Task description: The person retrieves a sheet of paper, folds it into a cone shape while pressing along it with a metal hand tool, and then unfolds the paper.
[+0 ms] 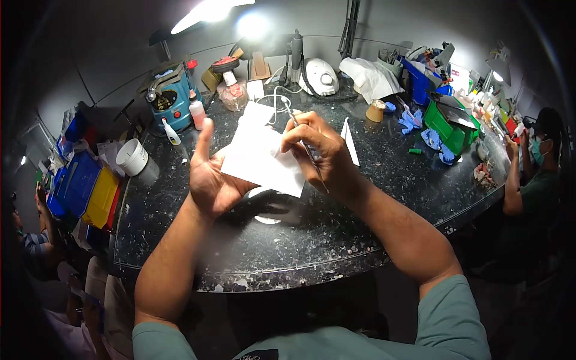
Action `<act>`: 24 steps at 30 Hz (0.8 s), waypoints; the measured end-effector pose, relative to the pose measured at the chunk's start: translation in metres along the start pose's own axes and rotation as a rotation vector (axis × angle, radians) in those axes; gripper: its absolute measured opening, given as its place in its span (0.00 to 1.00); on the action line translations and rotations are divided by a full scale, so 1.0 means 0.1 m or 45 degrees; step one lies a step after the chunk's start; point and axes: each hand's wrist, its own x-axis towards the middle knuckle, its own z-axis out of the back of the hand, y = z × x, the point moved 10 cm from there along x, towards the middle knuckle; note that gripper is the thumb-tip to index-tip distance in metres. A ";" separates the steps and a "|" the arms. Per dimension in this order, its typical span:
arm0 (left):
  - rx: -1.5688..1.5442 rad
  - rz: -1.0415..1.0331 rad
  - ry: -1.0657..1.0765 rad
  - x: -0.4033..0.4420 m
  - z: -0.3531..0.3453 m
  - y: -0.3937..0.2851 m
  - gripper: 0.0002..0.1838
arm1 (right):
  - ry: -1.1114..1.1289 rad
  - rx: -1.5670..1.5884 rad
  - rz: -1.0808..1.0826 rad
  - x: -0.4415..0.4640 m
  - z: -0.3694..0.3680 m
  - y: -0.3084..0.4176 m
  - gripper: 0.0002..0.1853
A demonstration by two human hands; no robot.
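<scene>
Your left hand (211, 183) lies palm up in the middle of the frame, thumb raised and clear, with a white sheet (257, 150) resting across it; the sheet hides the fingers, so whether they pinch it from below you cannot tell. Your right hand (329, 151) is closed in a pen-like hold on a slim metal tool (312, 157), its knuckles over the sheet's right side and the tool's tip pointing down.

At the left of the frame stands a white tub (132, 157), its contents unclear. Right of it, a bottle (197, 113) holds pink liquid. A yellow bin (101, 198) and a blue bin (75, 183) sit at far left, their insides hard to read. At upper right, a green bin (451, 129) has a dark flat piece lying across it, and a second blue bin (418, 81) behind it is crowded with tools you can't separate.

Below the sheet, a white curved shape (267, 220) is partly covered and blurred. The lamp (207, 13) is cut off by the top edge, and people at both sides fade into the dark rim.
</scene>
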 end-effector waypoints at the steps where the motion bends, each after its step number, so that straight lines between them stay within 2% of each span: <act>1: 0.096 0.011 -0.130 0.00 0.22 0.01 0.36 | 0.018 -0.004 0.031 0.01 -0.01 0.05 0.11; 2: 0.194 0.024 -0.254 0.00 0.45 0.02 0.34 | 0.034 -0.012 0.062 0.02 -0.01 0.09 0.10; 3: 0.135 0.032 -0.242 0.00 0.47 0.03 0.27 | 0.046 0.012 0.030 0.02 -0.02 0.09 0.10; 6: 0.199 -0.065 -0.293 0.06 0.46 -0.04 0.26 | 0.056 0.118 -0.013 0.03 0.01 0.05 0.11; 11: 0.373 -0.411 -0.646 -0.10 1.00 -0.56 0.23 | 0.142 0.078 -0.047 0.02 -0.09 0.03 0.11; 12: 0.380 -0.424 -0.618 -0.09 0.98 -0.58 0.22 | 0.126 0.037 -0.049 0.01 -0.11 0.01 0.11; 14: 0.480 -0.322 -0.480 -0.04 0.87 -0.46 0.22 | 0.051 -0.080 -0.042 0.01 -0.10 -0.02 0.20; 16: 0.424 -0.136 -0.316 0.01 0.41 -0.14 0.26 | -0.011 -0.290 -0.040 0.00 -0.06 -0.05 0.24; 17: 0.516 -0.154 -0.306 0.01 0.29 -0.04 0.27 | -0.056 -0.319 -0.102 -0.01 -0.03 -0.11 0.20; 20: 0.650 -0.096 -0.227 0.03 0.20 0.13 0.32 | 0.085 -0.466 -0.087 0.00 -0.01 -0.15 0.13; 21: 0.758 -0.121 -0.183 0.05 0.19 0.12 0.30 | 0.043 -0.430 -0.058 0.01 0.02 -0.13 0.08; 24: 0.479 -0.032 -0.240 0.02 0.24 0.18 0.26 | 0.052 -0.459 -0.014 -0.02 -0.01 -0.17 0.08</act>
